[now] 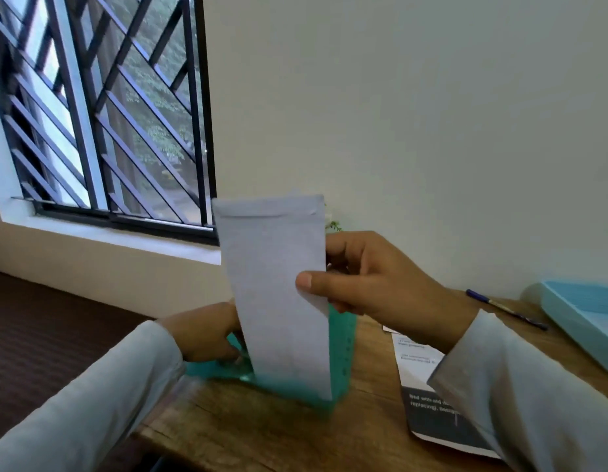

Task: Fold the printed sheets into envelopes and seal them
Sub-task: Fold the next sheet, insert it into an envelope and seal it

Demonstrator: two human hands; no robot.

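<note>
A white envelope stands upright, its lower end inside a teal plastic bin on the wooden table. My right hand pinches the envelope's right edge between thumb and fingers. At the bin's left rim, partly hidden behind the envelope, my left hand has its fingers curled over the rim. A printed sheet with a dark lower band lies on the table under my right forearm.
A light blue tray sits at the table's far right edge. A blue pen lies beside it near the wall. A barred window fills the upper left, and the table's left edge drops to a dark floor.
</note>
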